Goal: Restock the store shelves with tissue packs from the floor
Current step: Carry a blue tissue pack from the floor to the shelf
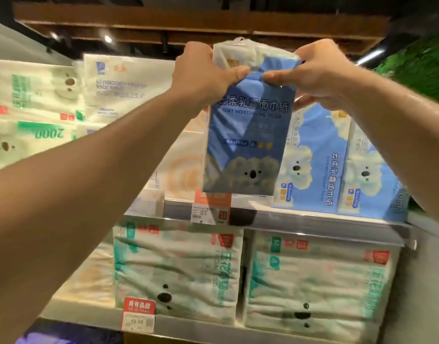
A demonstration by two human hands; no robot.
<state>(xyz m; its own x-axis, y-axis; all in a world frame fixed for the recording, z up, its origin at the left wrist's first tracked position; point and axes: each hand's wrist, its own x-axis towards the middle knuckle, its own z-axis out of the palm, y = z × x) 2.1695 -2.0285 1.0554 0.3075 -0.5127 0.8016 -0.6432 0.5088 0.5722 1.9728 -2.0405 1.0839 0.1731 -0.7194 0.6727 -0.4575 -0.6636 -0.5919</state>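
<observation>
A blue plastic-wrapped koala-print tissue pack (245,135) is gripped at its top by left hand (203,75) and right hand (317,73); it is best lowered upright beside the matching light-blue packs (312,160).

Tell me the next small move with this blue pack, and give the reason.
Probably lower the blue pack onto the shelf ledge left of the matching light-blue packs. Both the left hand and right hand hold it by its top, hanging above that gap.
</observation>
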